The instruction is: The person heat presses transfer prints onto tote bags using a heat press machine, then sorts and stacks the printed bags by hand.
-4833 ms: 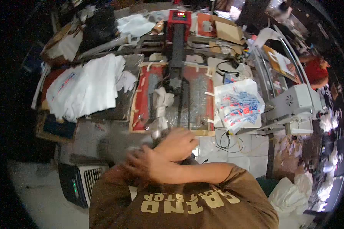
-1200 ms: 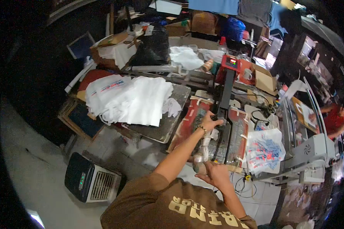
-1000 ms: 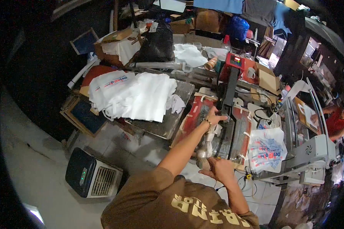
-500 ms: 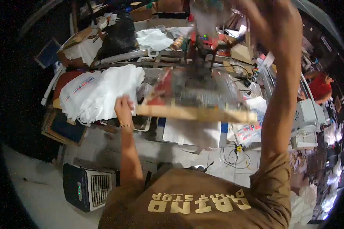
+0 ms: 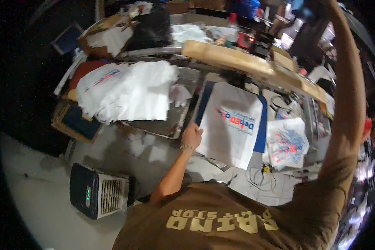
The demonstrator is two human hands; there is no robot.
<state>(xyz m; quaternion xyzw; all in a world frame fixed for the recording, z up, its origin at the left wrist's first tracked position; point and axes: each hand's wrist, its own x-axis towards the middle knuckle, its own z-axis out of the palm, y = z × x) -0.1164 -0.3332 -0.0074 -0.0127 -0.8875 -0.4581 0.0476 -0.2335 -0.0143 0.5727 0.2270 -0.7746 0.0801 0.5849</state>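
Observation:
My left hand [image 5: 192, 136] is closed at the left edge of a white bag [image 5: 233, 104] with red and blue print. Whatever its fingers may grip is too small to tell. That bag lies flat on a blue board [image 5: 261, 129], its lower end hanging over the front. My right arm stretches up along the right side, with its hand out of view beyond the top edge. Above the board, a wooden-edged screen frame [image 5: 237, 61] is raised.
White bags [image 5: 133, 91] are piled on the left board. More printed bags [image 5: 286, 143] lie at the right. An air cooler [image 5: 99, 191] stands on the floor at lower left. Cables [image 5: 260, 177] hang near the front right. Part of a person in red [image 5: 367, 129] shows at far right.
The screen frame has risen from low over the board, exposing the printed bag. My left hand has moved right to the bag's edge. My right hand has left the view at the top.

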